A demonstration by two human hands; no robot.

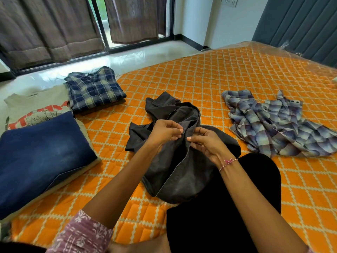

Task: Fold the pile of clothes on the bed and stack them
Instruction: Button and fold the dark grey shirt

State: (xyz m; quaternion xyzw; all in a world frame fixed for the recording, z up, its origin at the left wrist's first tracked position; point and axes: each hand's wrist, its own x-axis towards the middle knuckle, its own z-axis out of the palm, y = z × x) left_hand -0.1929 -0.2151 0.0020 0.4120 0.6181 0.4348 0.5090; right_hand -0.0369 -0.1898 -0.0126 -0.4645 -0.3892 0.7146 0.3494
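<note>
Fingers of both hands pinch dark shirt

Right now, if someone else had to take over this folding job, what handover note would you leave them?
Left hand and right hand: both pinch the front edge of the dark grey shirt, which lies crumpled in front of the person's lap on the orange bed.
Done: navy plaid shirt folded at far left; blue jeans folded and laid on the printed T-shirt.
Left: fold the grey shirt, then the unfolded pale plaid shirt at right, and gather everything into one stack.
</note>
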